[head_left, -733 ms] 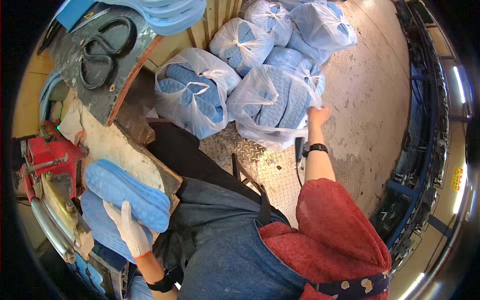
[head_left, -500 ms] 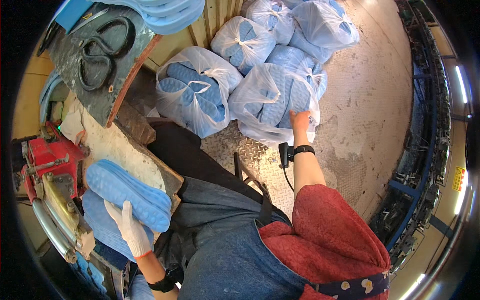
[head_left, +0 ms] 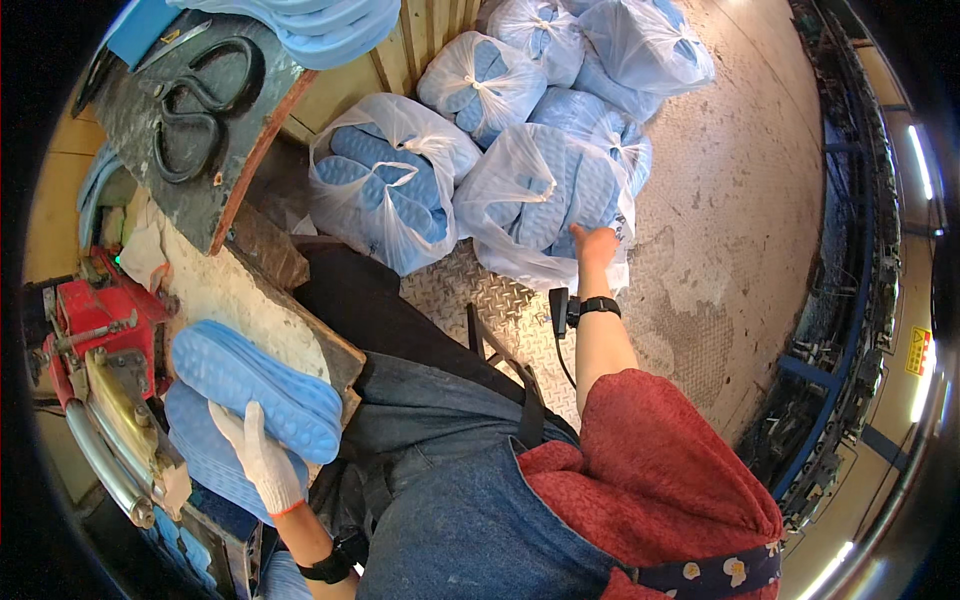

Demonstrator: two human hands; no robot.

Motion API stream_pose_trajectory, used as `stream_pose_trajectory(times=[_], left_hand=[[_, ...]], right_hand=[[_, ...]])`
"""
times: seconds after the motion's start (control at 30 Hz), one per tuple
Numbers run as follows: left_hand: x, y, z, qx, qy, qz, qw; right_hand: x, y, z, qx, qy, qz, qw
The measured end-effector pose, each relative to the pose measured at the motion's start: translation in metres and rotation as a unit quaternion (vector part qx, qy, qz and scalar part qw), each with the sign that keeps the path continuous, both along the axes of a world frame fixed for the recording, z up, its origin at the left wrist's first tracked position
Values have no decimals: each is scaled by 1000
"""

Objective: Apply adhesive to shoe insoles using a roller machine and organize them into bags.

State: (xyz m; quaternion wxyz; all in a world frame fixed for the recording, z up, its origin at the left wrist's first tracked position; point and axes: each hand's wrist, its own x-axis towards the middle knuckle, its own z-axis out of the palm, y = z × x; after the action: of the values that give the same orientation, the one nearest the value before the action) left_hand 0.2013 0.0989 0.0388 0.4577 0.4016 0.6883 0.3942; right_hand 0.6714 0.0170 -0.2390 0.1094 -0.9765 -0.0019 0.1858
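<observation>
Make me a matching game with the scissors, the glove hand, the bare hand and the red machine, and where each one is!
Things:
1. black scissors
2. left hand in a white glove
3. right hand, bare
4. red machine

Places:
A. on the clear bag of blue soles on the floor
B. on the dark board at top left
C. at the left edge, beside the workbench
D. on the blue soles stacked on the bench

Pairs: 1-B, 2-D, 3-A, 4-C

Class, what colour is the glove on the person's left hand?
White, with an orange cuff edge: the glove rests on blue shoe soles; head view.
</observation>
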Motion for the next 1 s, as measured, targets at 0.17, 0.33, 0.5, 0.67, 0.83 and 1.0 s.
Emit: stream_pose_trajectory(times=[0.17, 0.33, 0.5, 0.67, 0.83, 1.0], left_hand=[[3, 12, -7, 17, -60, -45, 997], [-33, -3, -17, 45, -39, 40, 997], [-36, -17, 11, 17, -88, 66, 994], [-61, -32, 10, -10, -189, 102, 977], [-76, -35, -17, -8, -269, 111, 957], [-63, -15, 3, 51, -372, 1, 927]], right_hand=[[74, -41, -49, 328, -3, -98, 940], [-22, -16, 120, 512, 294, -6, 807], [-69, -36, 276, 504, 430, 144, 735], [-156, -3, 324, 501, 618, 214, 567], [-279, 73, 325, 480, 667, 279, 497], [-355, 103, 276, 387, 659, 372, 527]])
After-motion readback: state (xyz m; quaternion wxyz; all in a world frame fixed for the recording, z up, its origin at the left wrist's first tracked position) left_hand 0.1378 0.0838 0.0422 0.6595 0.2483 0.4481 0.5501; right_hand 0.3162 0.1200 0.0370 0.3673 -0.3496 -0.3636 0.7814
